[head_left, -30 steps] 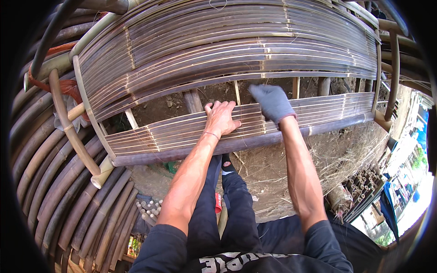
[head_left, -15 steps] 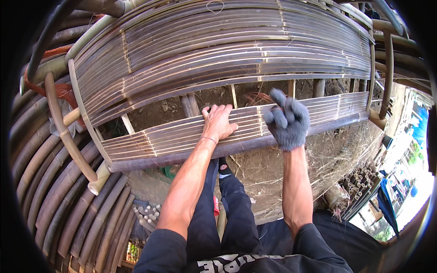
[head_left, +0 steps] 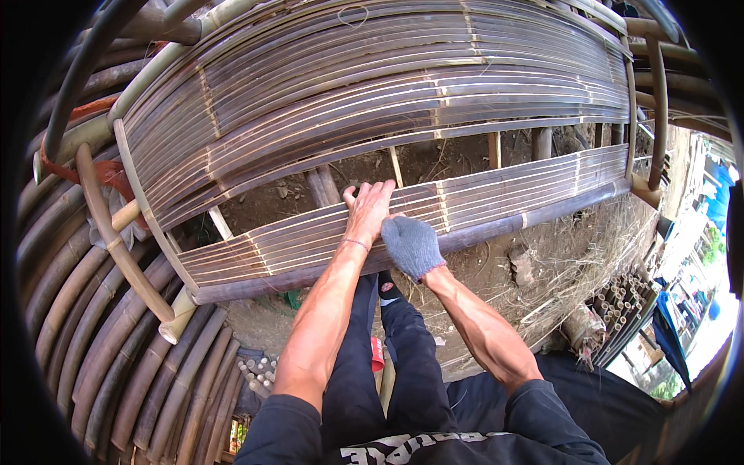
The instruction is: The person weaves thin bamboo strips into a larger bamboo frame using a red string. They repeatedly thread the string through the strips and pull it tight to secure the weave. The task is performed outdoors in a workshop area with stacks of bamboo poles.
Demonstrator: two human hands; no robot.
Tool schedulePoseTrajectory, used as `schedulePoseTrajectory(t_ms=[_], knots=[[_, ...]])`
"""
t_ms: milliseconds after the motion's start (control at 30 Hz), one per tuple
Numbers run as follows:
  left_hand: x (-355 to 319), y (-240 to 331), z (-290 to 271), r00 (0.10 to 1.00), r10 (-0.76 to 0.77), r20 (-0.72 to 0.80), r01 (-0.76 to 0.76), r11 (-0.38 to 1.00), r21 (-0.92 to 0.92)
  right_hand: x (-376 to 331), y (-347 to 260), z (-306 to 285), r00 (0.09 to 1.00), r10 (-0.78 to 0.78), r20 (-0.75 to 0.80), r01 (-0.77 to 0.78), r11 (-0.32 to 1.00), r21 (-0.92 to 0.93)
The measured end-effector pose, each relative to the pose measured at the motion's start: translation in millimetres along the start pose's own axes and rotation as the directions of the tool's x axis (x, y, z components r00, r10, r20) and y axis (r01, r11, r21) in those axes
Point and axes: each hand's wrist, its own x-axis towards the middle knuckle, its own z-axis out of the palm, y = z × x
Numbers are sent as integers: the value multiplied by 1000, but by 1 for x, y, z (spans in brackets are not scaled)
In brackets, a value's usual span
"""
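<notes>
The lower band of bamboo slats [head_left: 434, 209] runs across the frame above a thick bamboo pole [head_left: 496, 225] that edges it. The bare left hand [head_left: 370, 209] lies flat on the slats, fingers spread open and pressing them. Just right of it, the right hand [head_left: 412, 245], in a grey knit glove, is closed into a fist resting against the pole. Beyond the slats, a gap shows bare soil [head_left: 449, 159], then a wider slat panel [head_left: 372, 85].

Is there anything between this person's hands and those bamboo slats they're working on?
Nothing visible. The bare left hand lies flat on the lower band of bamboo slats. The gloved right hand is at the thick pole under the band, beside the left wrist.
</notes>
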Motion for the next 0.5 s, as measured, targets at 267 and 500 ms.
schedulePoseTrajectory(t_ms=[267,500], knots=[[-2,10,-19,998,-38,45,41,997,-61,-36,48,-18,964,235,126,-261,931,256],[-6,7,-17,998,-68,-8,67,997,-42,-134,109,10,676,651,344,179,-598,781]])
